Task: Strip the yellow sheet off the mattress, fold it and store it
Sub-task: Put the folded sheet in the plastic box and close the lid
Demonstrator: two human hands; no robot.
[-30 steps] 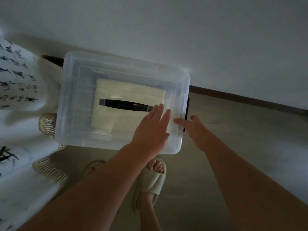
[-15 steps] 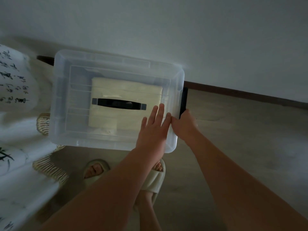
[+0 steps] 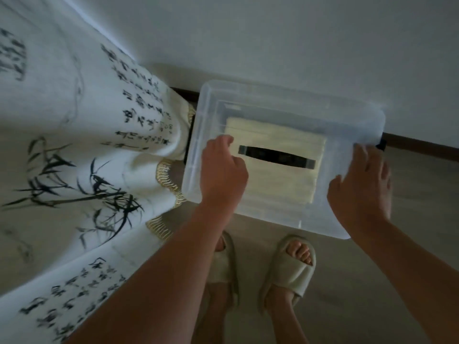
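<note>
The folded yellow sheet (image 3: 273,155) lies inside the clear box (image 3: 198,155) on the floor by the wall, and the left hand (image 3: 222,173) and right hand (image 3: 361,184) press flat on its lid (image 3: 347,125), probably to snap it shut.

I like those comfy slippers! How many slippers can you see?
2. The left slipper is on the floor, partly hidden behind the left forearm; the right slipper sits beside it, just below the clear box.
</note>
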